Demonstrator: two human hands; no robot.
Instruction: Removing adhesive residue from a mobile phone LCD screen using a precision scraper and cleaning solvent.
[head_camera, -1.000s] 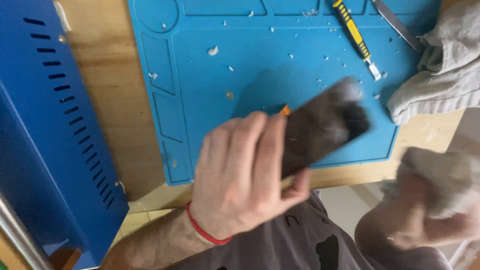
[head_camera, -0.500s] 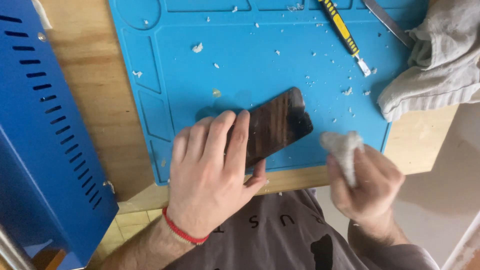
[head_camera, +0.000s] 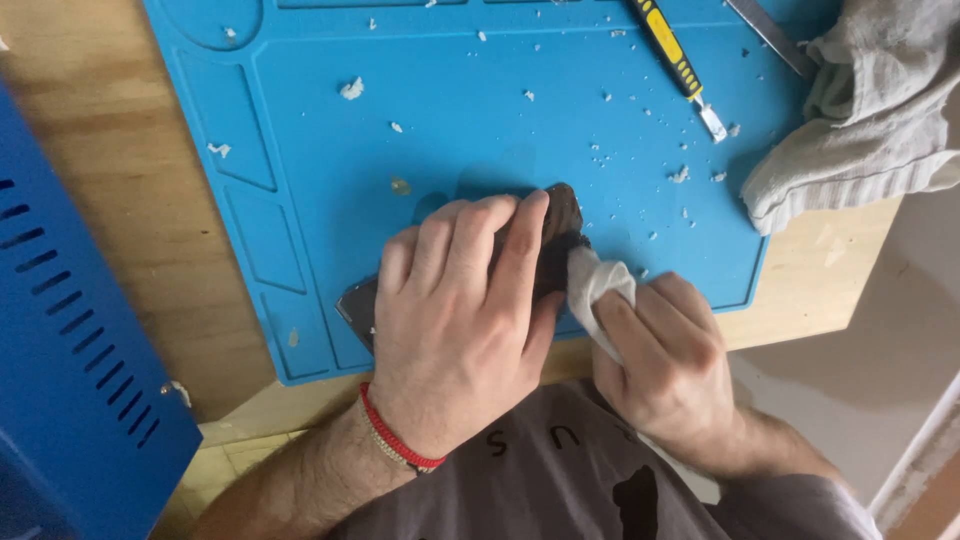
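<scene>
**On the blue mat, two hands and a dark phone**

On the wooden table (head_camera: 110, 200) lies a big blue mat (head_camera: 330, 160). It covers most of the table top. A blue metal box (head_camera: 70, 380) with rows of slots stands at the left edge, off the mat. A grey cloth (head_camera: 870, 120) is bunched up at the top right, half on the mat and half on the wood.

Near the front edge of the mat is the left hand (head_camera: 460, 330). It lies flat over a dark phone (head_camera: 560, 225) and presses it down on the mat. The fingers are spread over the phone and curl a little at its far end, so only the ends of the phone peek out. A red string band (head_camera: 395, 435) goes round the wrist.

Just beside it is the right hand (head_camera: 665, 365). It is closed tight around a small white wipe (head_camera: 590, 285). The wipe touches the right side of the phone.

At the top of the mat lies a yellow and black tool (head_camera: 675, 55), well apart from the hands. Little white crumbs (head_camera: 352, 89) are scattered over the mat.
</scene>
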